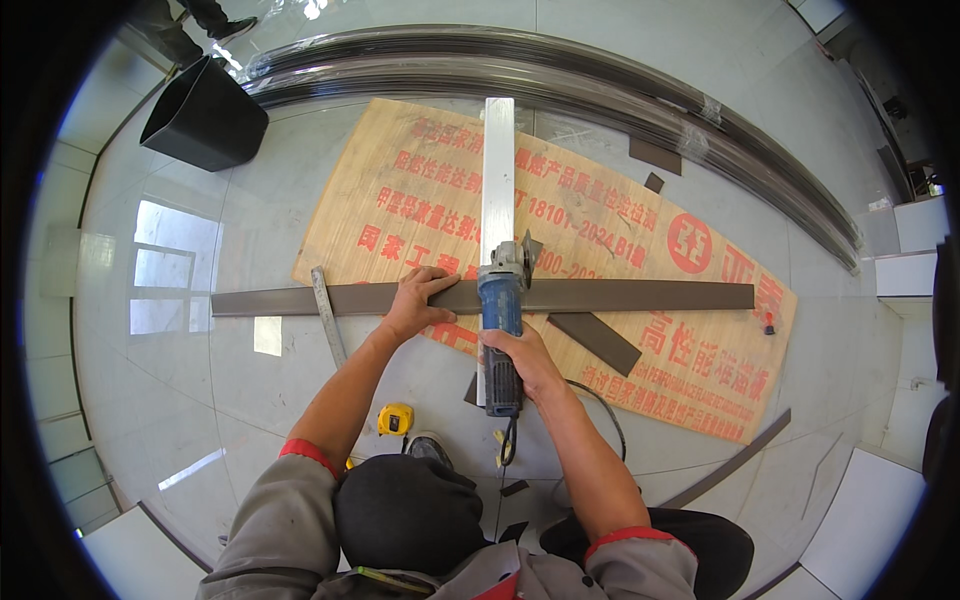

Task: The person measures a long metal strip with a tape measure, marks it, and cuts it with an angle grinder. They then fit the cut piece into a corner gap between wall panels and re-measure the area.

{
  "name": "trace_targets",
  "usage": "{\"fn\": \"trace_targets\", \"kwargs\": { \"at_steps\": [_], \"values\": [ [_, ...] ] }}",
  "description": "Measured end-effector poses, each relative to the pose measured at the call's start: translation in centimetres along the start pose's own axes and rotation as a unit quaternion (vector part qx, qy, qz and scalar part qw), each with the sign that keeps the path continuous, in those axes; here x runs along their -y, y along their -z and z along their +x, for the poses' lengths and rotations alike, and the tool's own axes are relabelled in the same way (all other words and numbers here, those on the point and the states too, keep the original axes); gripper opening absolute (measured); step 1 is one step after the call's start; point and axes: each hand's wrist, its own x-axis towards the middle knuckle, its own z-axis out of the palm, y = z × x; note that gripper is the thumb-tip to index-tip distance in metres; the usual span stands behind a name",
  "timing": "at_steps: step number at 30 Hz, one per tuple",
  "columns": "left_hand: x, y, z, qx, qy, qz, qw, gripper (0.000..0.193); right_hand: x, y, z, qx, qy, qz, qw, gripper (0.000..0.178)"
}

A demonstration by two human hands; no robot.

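My right hand is wrapped round the body of a blue and black angle grinder. Its disc stands just beyond the far edge of a long brown strip lying crosswise; whether they touch, I cannot tell. Left of the grinder, my left hand grips the strip, fingers over the far side and thumb toward the near edge. A silver metal bar runs away from me beneath the grinder. A short brown offcut lies by the strip on a printed wooden board.
A metal ruler-like piece touches the strip's left part. Near my shoe is a yellow tape measure. The grinder's cord loops at right. Wrapped bundles of strips curve behind the board, beside a black bin. Another person's legs show far left.
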Motion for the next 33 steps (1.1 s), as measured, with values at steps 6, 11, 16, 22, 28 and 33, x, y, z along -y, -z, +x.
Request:
{"fn": "trace_targets", "kwargs": {
  "at_steps": [6, 11, 16, 22, 28, 33],
  "values": [
    [-0.5, 0.2, 0.0, -0.015, -0.022, 0.021, 0.999, 0.074, 0.0, -0.2, -0.2, -0.008, 0.003, 0.013, 1.0, 0.034],
    [-0.4, 0.2, 0.0, -0.013, -0.019, 0.018, 1.0, 0.075, -0.4, -0.1, -0.1, -0.01, 0.004, 0.017, 1.0, 0.036],
    [-0.3, 0.1, 0.1, -0.005, -0.015, 0.023, 1.0, 0.076, -0.7, 0.2, -0.3, -0.007, -0.001, 0.002, 1.0, 0.033],
    [0.4, -0.2, 0.0, -0.001, -0.003, -0.005, 1.0, 0.075, -0.9, 0.3, -0.6, -0.004, -0.02, -0.004, 1.0, 0.035],
    [0.3, -0.1, 0.1, 0.003, -0.003, -0.009, 1.0, 0.074, -0.8, 0.2, -1.0, -0.011, -0.025, -0.008, 1.0, 0.038],
    [-0.1, -0.1, 0.1, -0.009, -0.016, 0.021, 1.0, 0.076, -0.9, 0.2, -1.4, -0.017, -0.027, -0.009, 0.999, 0.04]
  ]
}}
